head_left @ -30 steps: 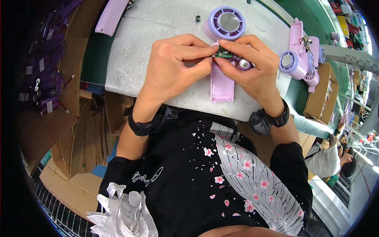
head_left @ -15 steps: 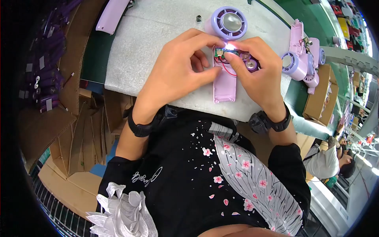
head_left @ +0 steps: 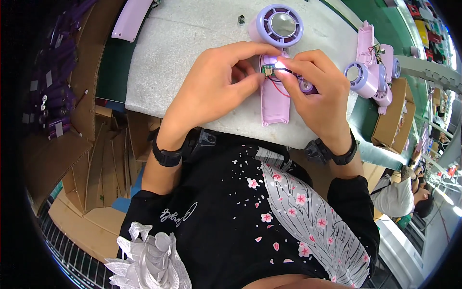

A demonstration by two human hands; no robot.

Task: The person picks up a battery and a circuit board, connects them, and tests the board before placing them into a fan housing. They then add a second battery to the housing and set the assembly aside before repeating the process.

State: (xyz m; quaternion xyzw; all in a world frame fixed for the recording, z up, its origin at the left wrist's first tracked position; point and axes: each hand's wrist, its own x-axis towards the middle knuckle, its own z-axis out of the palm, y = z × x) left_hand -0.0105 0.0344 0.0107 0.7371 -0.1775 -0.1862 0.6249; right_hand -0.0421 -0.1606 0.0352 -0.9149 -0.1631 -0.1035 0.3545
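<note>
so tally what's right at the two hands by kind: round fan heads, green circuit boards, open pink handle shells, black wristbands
Round fan head: 1
Green circuit board: 1
Open pink handle shell: 1
Black wristbands: 2
Total: 5

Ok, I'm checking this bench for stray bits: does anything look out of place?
Possibly: a small dark bit, too small to identify, lies alone on the white foam mat, left of the purple fan head and apart from other parts.

Workbench [head_left: 115,72]: green top, visible at left and right.
Wire grid [head_left: 79,262]: dark parallel bars, lower left.
Strip lights [head_left: 457,210]: bright white, far right.
Pale surface [head_left: 437,241]: lower right; wall or ceiling, unclear.
</note>
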